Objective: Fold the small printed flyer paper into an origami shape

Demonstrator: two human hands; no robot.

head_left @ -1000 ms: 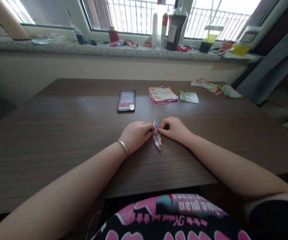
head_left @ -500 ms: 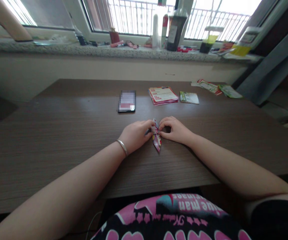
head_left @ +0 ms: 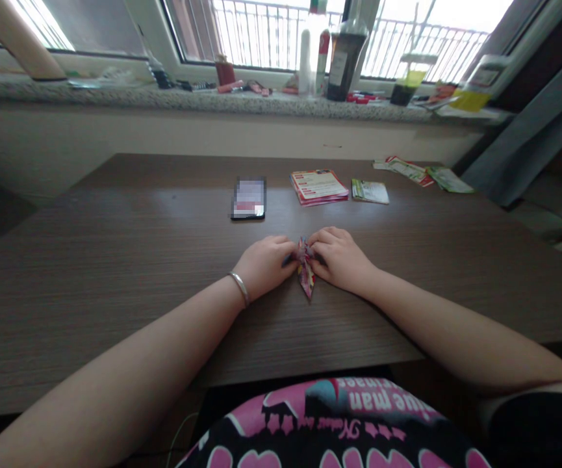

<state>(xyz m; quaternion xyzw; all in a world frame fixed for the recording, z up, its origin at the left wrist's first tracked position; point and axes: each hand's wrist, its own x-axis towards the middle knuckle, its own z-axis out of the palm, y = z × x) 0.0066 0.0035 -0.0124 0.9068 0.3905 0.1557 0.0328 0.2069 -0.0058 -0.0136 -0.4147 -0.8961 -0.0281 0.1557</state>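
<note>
Our left hand and right hand curl in from either side, fingertips gripping a folded patterned paper that lies on the wood-grain table between them, its pointed end toward us. A silver bangle circles our left wrist. Ahead of the hands lie a phone, a stack of red-and-white leaflets and a small green-edged card

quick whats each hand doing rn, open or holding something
left hand: closed, pinching the folded patterned paper
right hand: closed, pinching the same paper from the other side
</note>
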